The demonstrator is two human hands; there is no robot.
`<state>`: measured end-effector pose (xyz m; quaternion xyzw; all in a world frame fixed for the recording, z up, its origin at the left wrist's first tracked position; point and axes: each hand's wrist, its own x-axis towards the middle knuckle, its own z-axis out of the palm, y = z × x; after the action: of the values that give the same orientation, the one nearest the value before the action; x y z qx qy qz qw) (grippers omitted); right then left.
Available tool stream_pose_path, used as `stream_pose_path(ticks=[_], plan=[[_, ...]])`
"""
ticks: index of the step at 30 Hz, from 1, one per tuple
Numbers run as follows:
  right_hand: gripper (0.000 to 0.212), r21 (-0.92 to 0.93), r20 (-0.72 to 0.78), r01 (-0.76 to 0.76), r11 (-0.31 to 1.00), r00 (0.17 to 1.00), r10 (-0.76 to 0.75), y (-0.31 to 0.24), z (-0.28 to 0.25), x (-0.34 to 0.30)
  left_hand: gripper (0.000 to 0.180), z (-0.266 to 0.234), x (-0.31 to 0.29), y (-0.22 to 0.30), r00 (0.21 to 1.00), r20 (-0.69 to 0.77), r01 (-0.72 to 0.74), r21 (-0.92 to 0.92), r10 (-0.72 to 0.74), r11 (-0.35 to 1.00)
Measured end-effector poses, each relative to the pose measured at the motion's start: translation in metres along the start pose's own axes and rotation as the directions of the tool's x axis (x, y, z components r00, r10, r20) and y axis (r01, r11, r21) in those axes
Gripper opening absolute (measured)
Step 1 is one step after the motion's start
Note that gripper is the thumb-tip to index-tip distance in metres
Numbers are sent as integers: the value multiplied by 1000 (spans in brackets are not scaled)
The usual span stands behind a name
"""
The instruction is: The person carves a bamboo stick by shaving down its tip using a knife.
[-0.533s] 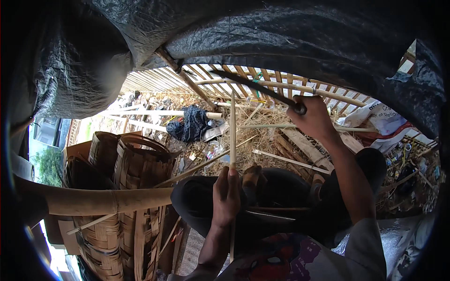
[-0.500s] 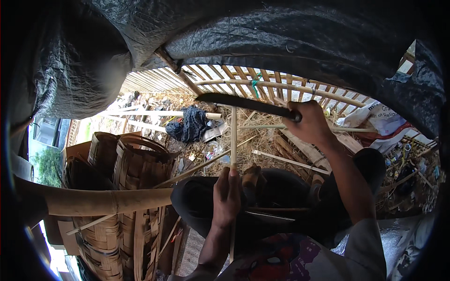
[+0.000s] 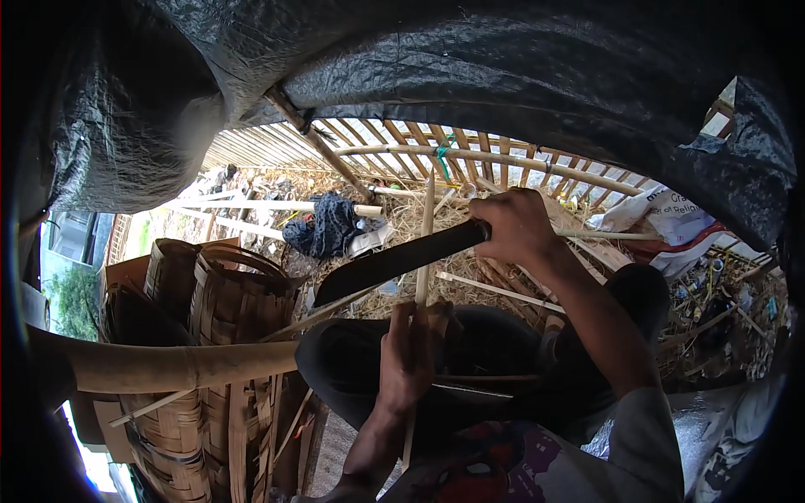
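Observation:
My left hand (image 3: 404, 356) is closed around a pale bamboo strip (image 3: 426, 243), held upright in front of me. The strip's pointed top rises well above the fist, and its lower end runs down past my wrist. In my right hand (image 3: 516, 225) is the handle of a machete (image 3: 398, 261). Its broad dark blade slants down to the left and crosses in front of the strip, a little above my left fist. Whether the edge touches the strip, I cannot tell.
A thick bamboo pole (image 3: 184, 369) lies across the left, beside woven bamboo baskets (image 3: 168, 444). Ahead are dark crumpled cloth (image 3: 323, 226), straw and loose strips, with a slatted bamboo fence (image 3: 495, 159) behind. Black plastic sheeting (image 3: 503, 75) hangs overhead; a white sack (image 3: 662, 218) lies right.
The machete has come down and left, its tip dropping from above the strip to lower left. My right hand moved left with it. The left hand keeps its hold on the strip.

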<state>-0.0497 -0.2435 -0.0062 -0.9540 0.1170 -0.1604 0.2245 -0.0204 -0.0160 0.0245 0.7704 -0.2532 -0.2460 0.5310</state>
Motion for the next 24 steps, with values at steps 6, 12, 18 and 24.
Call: stream_pose_path(ticks=[6,12,18,24], plan=[[31,-51,-36,-361,931,933,359,38,21,22,16,-9,7,-8,998,-37,58,80,-55,995],[36,111,-412,-553,826,731,545,117,16,16,19,-19,2,-14,997,-63,-19,225,34,974],[19,277,-142,-198,940,959,244,29,-24,27,15,-18,1,-14,1000,-7,8,78,-7,997],[24,9,60,133,991,989,-134,-6,-33,18,10,-12,-2,-22,992,101,-42,-342,82,939]])
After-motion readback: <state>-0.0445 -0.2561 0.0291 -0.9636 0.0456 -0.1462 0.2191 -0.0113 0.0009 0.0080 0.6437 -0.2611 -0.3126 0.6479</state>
